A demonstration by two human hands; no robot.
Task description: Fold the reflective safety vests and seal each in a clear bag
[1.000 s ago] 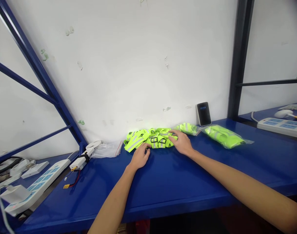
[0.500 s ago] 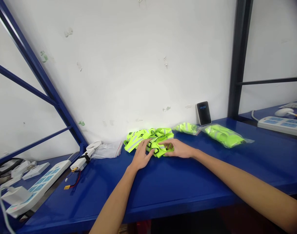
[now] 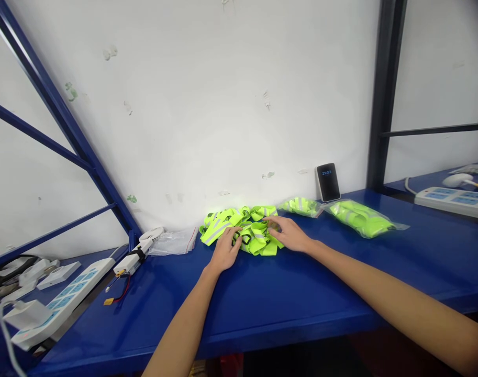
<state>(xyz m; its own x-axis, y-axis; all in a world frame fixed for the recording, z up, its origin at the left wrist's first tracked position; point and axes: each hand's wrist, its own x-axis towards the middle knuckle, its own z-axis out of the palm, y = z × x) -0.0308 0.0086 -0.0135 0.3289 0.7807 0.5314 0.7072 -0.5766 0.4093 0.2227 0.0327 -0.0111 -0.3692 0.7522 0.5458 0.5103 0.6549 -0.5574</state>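
Note:
A neon-yellow reflective strap (image 3: 262, 245), with grey bands and black buckles, lies gathered on the blue table in front of me. My left hand (image 3: 225, 250) has its fingers curled over the left side of this strap, thumb beside a black buckle (image 3: 245, 239). On the other side, my right hand (image 3: 288, 233) curves its fingers and thumb around a loop; the fingertips are partly hidden. Behind, touching the gathered strap, spreads a loose pile of more neon-yellow reflective straps (image 3: 219, 225).
Clear plastic bags (image 3: 175, 242) lie left of the pile, near a white handheld fan (image 3: 144, 245) with wires. Bagged neon straps (image 3: 358, 217) and a small bag (image 3: 299, 206) lie right, by a clock display (image 3: 328, 182). Power strips (image 3: 66, 301) flank both sides; a wall stands behind.
My right hand has shifted slightly up and right, its thumb rising toward its fingers. The strap's right part now spreads further right. My left hand has moved down a little.

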